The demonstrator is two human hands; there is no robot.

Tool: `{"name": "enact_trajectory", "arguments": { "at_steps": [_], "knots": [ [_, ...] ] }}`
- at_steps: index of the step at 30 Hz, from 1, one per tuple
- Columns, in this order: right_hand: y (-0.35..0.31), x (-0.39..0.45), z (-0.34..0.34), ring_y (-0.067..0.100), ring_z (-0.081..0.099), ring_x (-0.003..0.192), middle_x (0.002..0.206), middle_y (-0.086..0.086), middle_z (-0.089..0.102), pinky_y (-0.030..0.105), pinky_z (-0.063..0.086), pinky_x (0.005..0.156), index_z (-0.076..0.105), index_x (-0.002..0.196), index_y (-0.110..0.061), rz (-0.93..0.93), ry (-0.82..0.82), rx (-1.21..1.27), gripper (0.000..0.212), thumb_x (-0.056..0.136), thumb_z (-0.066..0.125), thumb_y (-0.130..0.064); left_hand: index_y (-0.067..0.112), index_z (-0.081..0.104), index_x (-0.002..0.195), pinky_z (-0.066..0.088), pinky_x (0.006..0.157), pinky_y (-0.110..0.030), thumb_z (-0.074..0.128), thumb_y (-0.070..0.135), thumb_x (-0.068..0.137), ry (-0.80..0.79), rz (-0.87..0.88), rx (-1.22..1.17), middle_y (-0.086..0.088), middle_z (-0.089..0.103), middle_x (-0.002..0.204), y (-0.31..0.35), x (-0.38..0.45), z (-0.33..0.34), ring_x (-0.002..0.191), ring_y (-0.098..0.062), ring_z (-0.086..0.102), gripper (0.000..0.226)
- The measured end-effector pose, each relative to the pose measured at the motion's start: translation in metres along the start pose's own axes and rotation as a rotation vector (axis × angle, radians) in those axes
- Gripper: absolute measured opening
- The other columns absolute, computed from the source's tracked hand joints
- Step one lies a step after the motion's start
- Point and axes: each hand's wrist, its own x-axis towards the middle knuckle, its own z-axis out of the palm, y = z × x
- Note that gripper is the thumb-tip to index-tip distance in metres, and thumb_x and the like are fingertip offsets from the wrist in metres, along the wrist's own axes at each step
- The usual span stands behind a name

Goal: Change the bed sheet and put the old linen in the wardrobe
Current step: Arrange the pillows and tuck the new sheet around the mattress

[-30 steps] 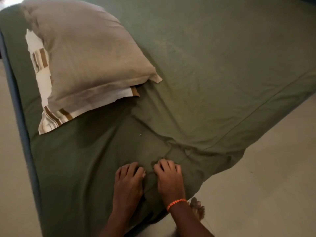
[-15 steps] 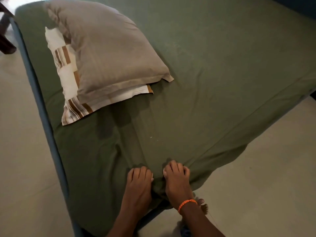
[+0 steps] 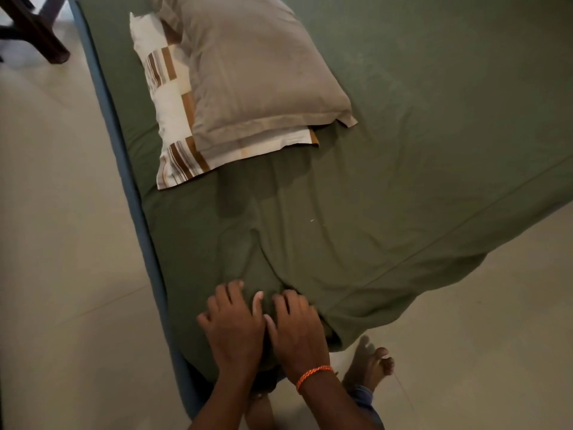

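A green bed sheet (image 3: 403, 169) covers the mattress, creased near its front corner and hanging loose over the right edge. My left hand (image 3: 232, 324) lies flat on the sheet at that corner, fingers spread. Beside it, touching it, my right hand (image 3: 297, 327), with an orange thread at the wrist, presses the sheet with its fingers bent over a fold. A beige pillow (image 3: 257, 76) lies on top of a white pillow with brown stripes (image 3: 167, 110) at the upper left of the bed.
The blue mattress edge (image 3: 124, 150) runs along the bed's left side. A dark wooden furniture leg (image 3: 40, 35) stands on the pale floor (image 3: 55, 274) at the top left. My bare foot (image 3: 372, 367) is on the floor right of the corner.
The view has swung so the bed sits further right and the floor and furniture leg show at left. Both hands stayed on the corner; the left hand's fingers have spread.
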Motion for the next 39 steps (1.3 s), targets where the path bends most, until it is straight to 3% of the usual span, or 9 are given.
{"name": "enact_trajectory", "arguments": {
  "at_steps": [3,7,13,17,22,26,30,33,39],
  "knots": [
    [-0.013,0.005,0.012,0.022,0.057,0.083,0.098,0.003,0.060,0.036,0.053,0.070,0.059,0.107,-0.020,0.131,-0.040,-0.066,0.024,0.095,0.064,-0.040,0.023,0.057,0.113,0.040,0.078,-0.045,0.051,0.061,0.099,-0.087,-0.058,0.102,-0.005,0.056,0.109,-0.011,0.000,0.006,0.097,-0.028,0.052,0.041],
    [-0.018,0.018,0.015,0.023,0.061,0.074,0.084,0.001,0.061,0.037,0.053,0.062,0.062,0.093,-0.021,0.100,-0.134,-0.103,0.028,0.078,0.085,-0.019,0.028,0.062,0.094,0.033,0.077,-0.043,0.049,0.036,0.102,-0.074,0.104,0.071,0.002,0.062,0.097,-0.006,0.010,0.009,0.091,-0.025,0.055,0.017],
    [-0.027,0.008,-0.006,0.032,0.055,0.102,0.107,0.011,0.063,0.044,0.043,0.085,0.054,0.102,-0.015,-0.095,-0.365,0.086,0.012,0.105,0.047,-0.023,0.024,0.058,0.079,0.033,0.072,-0.042,0.046,0.025,0.094,-0.079,0.121,-0.046,0.000,0.062,0.073,-0.034,-0.010,-0.011,0.071,-0.025,0.057,0.020],
    [-0.059,-0.012,-0.010,0.030,0.053,0.101,0.107,0.011,0.062,0.041,0.041,0.086,0.056,0.100,-0.013,-0.097,-0.378,0.157,0.017,0.107,0.046,-0.025,0.022,0.055,0.075,0.032,0.069,-0.041,0.050,0.025,0.094,0.040,0.150,-0.052,-0.001,0.053,0.067,-0.076,-0.033,-0.023,0.064,-0.025,0.052,0.019],
    [-0.064,-0.002,-0.009,0.027,0.052,0.108,0.115,0.008,0.062,0.039,0.043,0.093,0.057,0.104,-0.016,-0.050,-0.446,0.101,0.015,0.107,0.045,-0.025,0.021,0.060,0.073,0.036,0.068,-0.040,0.042,0.031,0.089,-0.043,0.098,-0.075,-0.001,0.062,0.070,-0.072,-0.022,-0.019,0.067,-0.026,0.055,0.026],
    [-0.060,-0.015,-0.004,0.021,0.051,0.093,0.101,0.000,0.060,0.043,0.049,0.084,0.056,0.098,-0.024,-0.117,-0.326,0.044,0.021,0.103,0.039,-0.035,0.025,0.051,0.081,0.043,0.071,-0.041,0.056,0.038,0.090,-0.128,-0.094,-0.200,0.003,0.056,0.081,-0.064,-0.024,-0.017,0.078,-0.022,0.051,0.017],
    [-0.065,-0.051,0.005,0.019,0.052,0.087,0.098,-0.004,0.056,0.040,0.047,0.077,0.055,0.103,-0.029,-0.137,-0.154,-0.097,0.029,0.097,0.045,-0.055,0.022,0.045,0.099,0.048,0.073,-0.044,0.060,0.055,0.098,0.002,-0.395,-0.365,0.000,0.052,0.097,-0.074,-0.045,-0.022,0.087,-0.026,0.055,0.036],
    [-0.070,-0.057,0.018,0.019,0.052,0.081,0.092,-0.004,0.055,0.040,0.046,0.075,0.055,0.101,-0.028,-0.126,-0.056,-0.155,0.024,0.100,0.050,-0.052,0.018,0.044,0.096,0.044,0.060,-0.038,0.052,0.061,0.101,0.030,-0.605,-0.443,-0.001,0.055,0.090,-0.084,-0.064,-0.014,0.074,-0.025,0.056,0.044],
    [-0.082,-0.050,0.019,0.018,0.046,0.074,0.079,-0.009,0.049,0.039,0.037,0.074,0.050,0.086,-0.028,-0.088,0.003,-0.035,0.017,0.102,0.046,-0.029,0.020,0.047,0.073,0.025,0.048,-0.027,0.054,0.031,0.108,0.047,-0.470,-0.470,0.006,0.048,0.061,-0.103,-0.061,-0.013,0.054,-0.013,0.045,0.038]
  ]
}}
